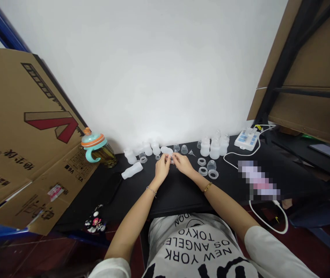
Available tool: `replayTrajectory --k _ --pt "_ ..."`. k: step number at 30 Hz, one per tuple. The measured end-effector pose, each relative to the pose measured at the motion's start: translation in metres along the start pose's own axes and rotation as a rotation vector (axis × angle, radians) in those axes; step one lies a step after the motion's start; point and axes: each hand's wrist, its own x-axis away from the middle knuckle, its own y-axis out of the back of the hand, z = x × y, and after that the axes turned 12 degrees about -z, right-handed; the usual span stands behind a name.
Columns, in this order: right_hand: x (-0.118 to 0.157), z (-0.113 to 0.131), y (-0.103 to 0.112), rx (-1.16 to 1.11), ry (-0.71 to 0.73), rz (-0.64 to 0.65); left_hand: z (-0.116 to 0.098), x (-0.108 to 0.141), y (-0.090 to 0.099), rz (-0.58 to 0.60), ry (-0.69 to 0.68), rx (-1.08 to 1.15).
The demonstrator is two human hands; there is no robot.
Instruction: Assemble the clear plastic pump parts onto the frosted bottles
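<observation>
My left hand (162,168) and my right hand (183,163) meet over the table, fingertips pinched on a small clear bottle ring (172,159). Fingers cover part of it, and whether a nipple sits in it I cannot tell. Just beyond lies a white bottle (166,150) on its side, partly hidden. Clear domed caps (184,149) and a clear nipple (192,153) are close to my right hand. Left of my left hand, another white bottle (132,170) lies flat. Loose rings (203,171) and a domed cap (211,165) rest beside my right forearm.
White baby bottles (215,148) stand at right, more (130,155) at left. A teal-lidded jug (98,148) stands by the cardboard (34,139). At right are a power strip (246,139), a white cable (242,155) and a blurred-out object (259,180). A wall (165,77) closes the back.
</observation>
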Motion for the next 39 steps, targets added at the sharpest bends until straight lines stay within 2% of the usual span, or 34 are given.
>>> replayTrajectory --k 39 --pt "0.0009 -0.0014 -0.0005 -0.021 -0.015 -0.010 0.0032 -0.0012 -0.0010 0.007 0.000 -0.012"
